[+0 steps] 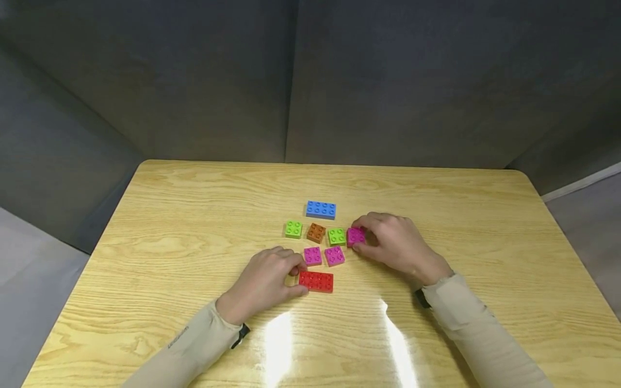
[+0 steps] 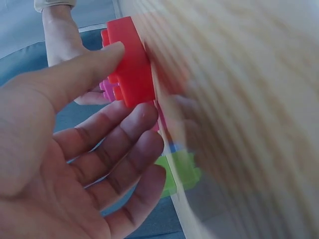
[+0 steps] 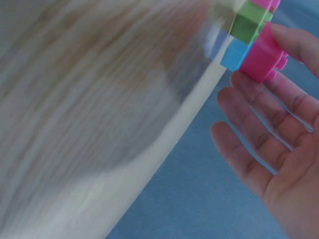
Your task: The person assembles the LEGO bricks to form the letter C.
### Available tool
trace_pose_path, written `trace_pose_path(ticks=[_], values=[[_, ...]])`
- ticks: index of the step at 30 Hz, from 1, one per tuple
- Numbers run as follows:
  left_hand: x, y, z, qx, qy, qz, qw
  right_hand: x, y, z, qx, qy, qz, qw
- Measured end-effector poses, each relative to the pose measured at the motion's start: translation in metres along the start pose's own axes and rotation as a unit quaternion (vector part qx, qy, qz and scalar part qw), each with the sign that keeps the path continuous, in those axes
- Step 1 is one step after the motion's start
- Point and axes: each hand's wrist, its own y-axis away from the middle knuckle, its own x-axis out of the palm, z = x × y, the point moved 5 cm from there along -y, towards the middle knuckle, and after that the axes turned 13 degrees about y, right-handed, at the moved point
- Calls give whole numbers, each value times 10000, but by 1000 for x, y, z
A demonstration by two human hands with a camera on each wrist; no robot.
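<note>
My left hand (image 1: pixel 269 275) pinches the left end of a red eight-stud toy brick (image 1: pixel 316 281), the thumb on its near side and fingertips at its far side. In the left wrist view that red brick (image 2: pixel 132 62) stands studs up on the table. With thumb and fingers, my right hand (image 1: pixel 395 240) pinches a magenta four-stud brick (image 1: pixel 356 237) at the right end of a row. Left of it in that row are a lime brick (image 1: pixel 337 236), a brown brick (image 1: pixel 316 233) and another lime brick (image 1: pixel 293 229).
Two more magenta bricks, one on the left (image 1: pixel 312 256) and one on the right (image 1: pixel 335 256), lie between the row and the red brick. Behind the row sits a blue eight-stud brick (image 1: pixel 321 209). Grey partitions (image 1: pixel 388 81) rise beyond the wooden table (image 1: pixel 194 205).
</note>
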Motion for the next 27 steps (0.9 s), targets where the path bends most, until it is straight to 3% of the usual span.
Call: trace_pose_path(ticks=[20, 27], values=[[2, 0, 3, -310, 206, 88, 9993, -23, 3, 15, -236, -162, -386, 9988], [2, -1, 4, -382, 233, 123, 9989, -31, 5, 17, -141, -178, -447, 9987]])
